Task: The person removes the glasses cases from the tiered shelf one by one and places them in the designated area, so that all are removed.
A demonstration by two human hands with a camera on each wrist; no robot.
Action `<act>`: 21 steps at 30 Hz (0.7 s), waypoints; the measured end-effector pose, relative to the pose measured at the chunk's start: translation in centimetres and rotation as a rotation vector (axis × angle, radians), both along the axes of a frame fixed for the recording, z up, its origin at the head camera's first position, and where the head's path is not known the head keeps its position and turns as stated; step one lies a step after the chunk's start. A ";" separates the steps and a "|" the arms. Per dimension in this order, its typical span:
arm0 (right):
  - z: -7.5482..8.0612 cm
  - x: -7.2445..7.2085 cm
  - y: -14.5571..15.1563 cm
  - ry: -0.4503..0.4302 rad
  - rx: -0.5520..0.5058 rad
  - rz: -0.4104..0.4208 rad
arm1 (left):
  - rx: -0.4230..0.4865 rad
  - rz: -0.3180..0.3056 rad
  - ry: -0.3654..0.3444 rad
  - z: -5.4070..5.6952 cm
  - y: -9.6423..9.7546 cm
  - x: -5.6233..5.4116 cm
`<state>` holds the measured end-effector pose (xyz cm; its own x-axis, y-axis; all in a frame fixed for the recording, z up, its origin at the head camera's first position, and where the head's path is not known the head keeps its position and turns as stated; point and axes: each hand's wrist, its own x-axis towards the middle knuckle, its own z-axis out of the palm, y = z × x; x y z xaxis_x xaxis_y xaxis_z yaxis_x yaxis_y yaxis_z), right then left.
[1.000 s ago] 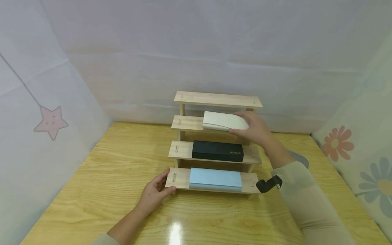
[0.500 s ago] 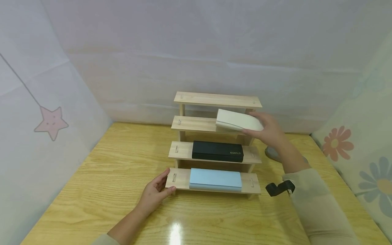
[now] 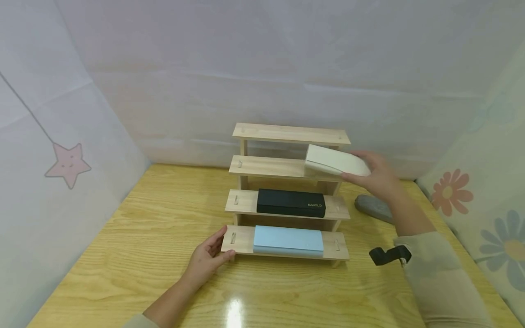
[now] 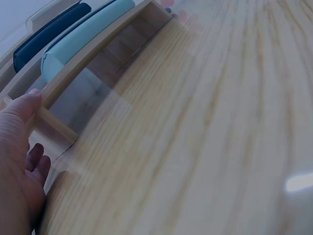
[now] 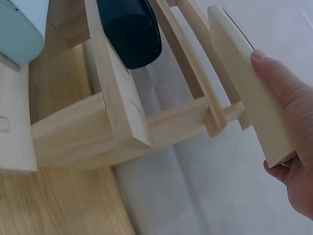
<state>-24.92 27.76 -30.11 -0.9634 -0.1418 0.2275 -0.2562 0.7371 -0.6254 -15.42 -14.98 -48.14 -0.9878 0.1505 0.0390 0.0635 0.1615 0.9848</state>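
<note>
My right hand [image 3: 379, 175] pinches a white glasses case [image 3: 334, 159] by its right end, thumb on the near side. In the right wrist view this case [image 5: 247, 83] is lifted clear of the stepped wooden rack [image 3: 266, 165], close to the right end of its third tier. My left hand [image 3: 208, 255] grips the left end of the lowest tier, with the thumb on its front edge. A light blue glasses case [image 3: 288, 238] lies on that bottom tier. One step up sits a black glasses case [image 3: 289, 201] with lettering on its front.
A grey elongated case [image 3: 372, 207] lies on the wooden table [image 3: 164, 218], right of the rack and partly behind the right forearm. White cloth [image 3: 262, 59] hangs behind the table. A black bracket [image 3: 389, 255] sticks out from the right sleeve.
The right hand has drawn the white glasses case rightward along the third tier and off it, tilting its right end down. More of the grey case shows. The left hand keeps its place.
</note>
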 end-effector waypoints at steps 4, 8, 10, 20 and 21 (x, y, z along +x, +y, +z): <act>0.1 0.3 1.0 -0.012 0.014 -0.028 | -0.002 0.003 -0.004 0.0 0.0 0.0; 0.2 0.7 2.0 -0.039 0.021 -0.052 | -0.011 0.006 -0.001 0.0 0.0 0.0; 0.2 0.9 2.5 -0.042 0.026 -0.063 | -0.016 0.007 0.000 0.0 0.0 0.0; -0.3 2.0 4.9 -0.024 0.061 -0.127 | -0.012 0.007 0.006 0.1 0.1 0.1; -0.3 2.0 5.2 -0.020 0.066 -0.130 | -0.013 0.006 0.008 0.1 0.1 0.1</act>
